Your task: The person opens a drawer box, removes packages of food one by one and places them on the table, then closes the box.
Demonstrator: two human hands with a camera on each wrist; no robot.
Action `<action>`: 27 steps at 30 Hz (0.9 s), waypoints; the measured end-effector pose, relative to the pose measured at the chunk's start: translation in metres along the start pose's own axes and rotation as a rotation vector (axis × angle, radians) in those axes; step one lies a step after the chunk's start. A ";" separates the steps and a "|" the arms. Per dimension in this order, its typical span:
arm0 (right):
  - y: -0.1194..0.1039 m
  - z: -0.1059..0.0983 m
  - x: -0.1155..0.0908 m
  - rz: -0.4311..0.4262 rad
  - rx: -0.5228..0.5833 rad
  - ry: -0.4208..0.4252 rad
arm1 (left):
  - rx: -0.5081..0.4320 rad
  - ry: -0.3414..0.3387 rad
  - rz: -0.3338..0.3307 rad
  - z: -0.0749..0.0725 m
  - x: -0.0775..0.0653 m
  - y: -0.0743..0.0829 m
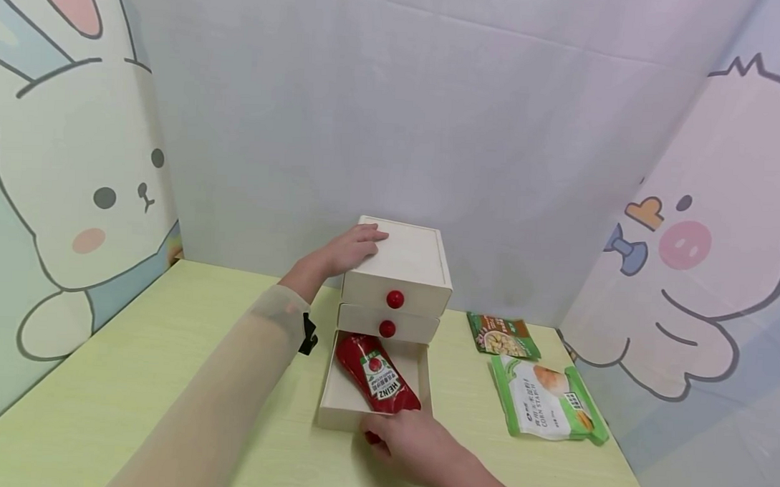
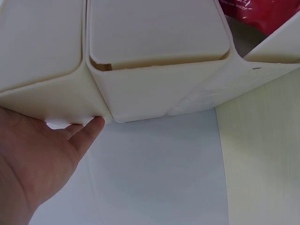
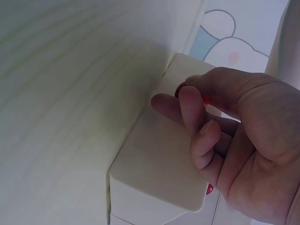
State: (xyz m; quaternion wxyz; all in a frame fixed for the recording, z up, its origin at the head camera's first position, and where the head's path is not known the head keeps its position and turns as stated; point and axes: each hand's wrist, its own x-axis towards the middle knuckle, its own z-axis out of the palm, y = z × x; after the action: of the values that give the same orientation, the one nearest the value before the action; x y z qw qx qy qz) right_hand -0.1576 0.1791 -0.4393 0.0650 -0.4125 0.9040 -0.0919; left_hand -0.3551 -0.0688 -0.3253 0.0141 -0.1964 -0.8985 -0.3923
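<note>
A small white drawer cabinet with red round knobs stands against the back wall, its bottom drawer pulled out. In that drawer lies a red Heinz ketchup pouch, label up. My left hand rests on the cabinet's top near its left edge, fingers extended; the left wrist view shows the hand against the cabinet's side. At the bottom drawer's front, my right hand pinches the red knob between thumb and fingers, and most of the knob is hidden by them.
On the right of the pale yellow-green table lie a green and brown food packet and a green and white corn starch bag. The middle drawer sticks out slightly. Cartoon-printed panels enclose the sides.
</note>
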 end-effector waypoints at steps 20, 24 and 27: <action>-0.002 -0.001 -0.006 -0.021 -0.006 -0.012 | -0.012 0.002 -0.002 0.000 -0.002 0.002; -0.001 -0.003 -0.006 -0.018 0.007 -0.036 | -0.010 0.004 -0.001 0.000 -0.002 0.002; 0.000 -0.006 -0.007 -0.021 0.032 -0.062 | 0.001 0.001 0.001 0.000 -0.002 0.002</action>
State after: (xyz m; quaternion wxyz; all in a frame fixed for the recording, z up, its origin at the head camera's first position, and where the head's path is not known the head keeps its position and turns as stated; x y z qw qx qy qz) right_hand -0.1545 0.1849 -0.4331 0.0984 -0.4234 0.8956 -0.0943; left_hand -0.3526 -0.0683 -0.3242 0.0150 -0.1967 -0.8986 -0.3919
